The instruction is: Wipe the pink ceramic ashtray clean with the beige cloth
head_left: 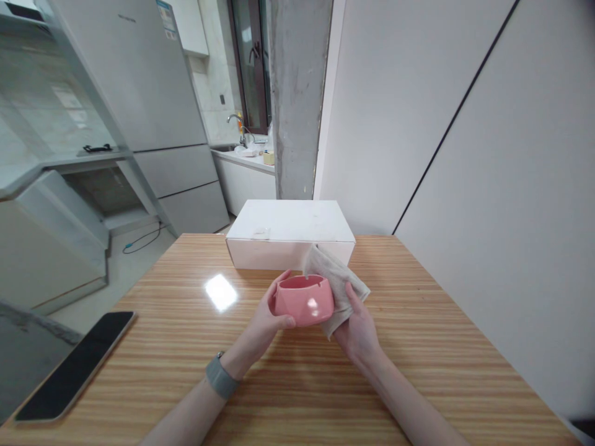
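A glossy pink ceramic bowl [304,302] with small notches in its rim is held above the wooden table, its opening facing up. My left hand [273,310] grips it at the left side, thumb on the front and fingers behind. A light grey cloth [338,290] lies against the bowl's right side. My right hand [359,325] has the cloth between thumb and fingers, with part of the fingers hidden under the fabric.
Behind the hands, a closed white box [290,222] sits at the far edge of the wooden table [186,347]. A black flat panel [77,367] lies at the table's left edge. A white wall rises along the right side.
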Motion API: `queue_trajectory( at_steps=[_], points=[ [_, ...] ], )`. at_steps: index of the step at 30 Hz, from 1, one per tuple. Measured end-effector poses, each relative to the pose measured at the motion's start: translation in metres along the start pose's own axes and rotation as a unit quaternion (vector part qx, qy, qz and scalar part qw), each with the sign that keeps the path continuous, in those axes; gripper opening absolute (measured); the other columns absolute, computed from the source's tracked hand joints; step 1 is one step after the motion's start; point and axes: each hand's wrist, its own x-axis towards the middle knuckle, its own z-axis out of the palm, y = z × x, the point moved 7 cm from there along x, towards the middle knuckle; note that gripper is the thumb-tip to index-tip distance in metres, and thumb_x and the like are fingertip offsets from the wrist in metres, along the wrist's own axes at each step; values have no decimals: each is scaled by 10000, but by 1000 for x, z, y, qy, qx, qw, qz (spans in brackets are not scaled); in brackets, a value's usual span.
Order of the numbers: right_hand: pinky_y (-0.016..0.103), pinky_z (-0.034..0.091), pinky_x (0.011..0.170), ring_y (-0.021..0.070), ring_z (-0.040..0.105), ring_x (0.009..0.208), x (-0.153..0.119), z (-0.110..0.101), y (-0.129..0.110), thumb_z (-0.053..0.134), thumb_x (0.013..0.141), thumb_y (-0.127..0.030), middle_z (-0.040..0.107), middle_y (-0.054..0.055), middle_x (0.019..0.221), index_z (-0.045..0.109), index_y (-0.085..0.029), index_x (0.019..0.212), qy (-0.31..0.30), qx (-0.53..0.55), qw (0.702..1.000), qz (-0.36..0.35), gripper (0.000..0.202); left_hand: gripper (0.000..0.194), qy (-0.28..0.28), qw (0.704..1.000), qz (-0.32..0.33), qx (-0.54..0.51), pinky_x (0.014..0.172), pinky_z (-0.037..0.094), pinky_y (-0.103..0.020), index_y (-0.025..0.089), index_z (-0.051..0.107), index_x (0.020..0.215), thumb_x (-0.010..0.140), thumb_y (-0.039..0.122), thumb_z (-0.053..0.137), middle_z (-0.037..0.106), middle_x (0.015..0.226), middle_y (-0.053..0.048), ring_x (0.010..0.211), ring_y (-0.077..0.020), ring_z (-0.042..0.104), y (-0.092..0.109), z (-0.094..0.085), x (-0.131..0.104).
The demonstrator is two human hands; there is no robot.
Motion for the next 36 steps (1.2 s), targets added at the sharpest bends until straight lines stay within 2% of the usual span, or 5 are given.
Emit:
queue_trajectory(
  at_steps=[4,19,29,32,36],
  points=[
    [406,535,955,274,614,1188,0,-1,3,703,760,-452,759,71,1087,724,-197,1016,4,-5,1000,-3,362,1124,-4,1000,-9,-3,994,432,-448,246,429,1413,416,370,933,587,1315,-159,1208,-366,533,-3,-1,0],
    [354,564,918,248,654,1128,3,-13,6,737,750,-427,756,41,1100,724,-218,1041,20,-40,999,-23,359,1037,70,995,3,67,945,471,-417,197,393,1416,499,242,876,583,1313,-161,1174,-341,557,-6,-18,4],
    [385,456,1067,264,536,1279,3,-18,10,816,650,-458,732,32,1161,732,-219,1040,48,-41,997,-43,466,1077,128,984,-2,122,971,463,-432,189,363,1429,491,239,889,580,1301,-163,1163,-326,562,-1,-19,1],
    [380,470,1055,264,544,1270,4,-19,11,816,651,-451,738,35,1148,735,-213,1024,56,-37,997,-41,449,1079,117,988,-10,98,998,441,-434,198,325,1449,523,223,878,553,1339,-162,1197,-323,542,-6,-18,1],
    [348,509,1016,240,539,1277,8,-24,5,794,685,-425,741,32,1140,727,-215,1031,67,-34,996,-50,410,941,56,997,-38,-32,1095,338,-423,211,257,1494,694,242,751,503,1417,-134,1307,-292,458,-18,-15,4]
  ],
)
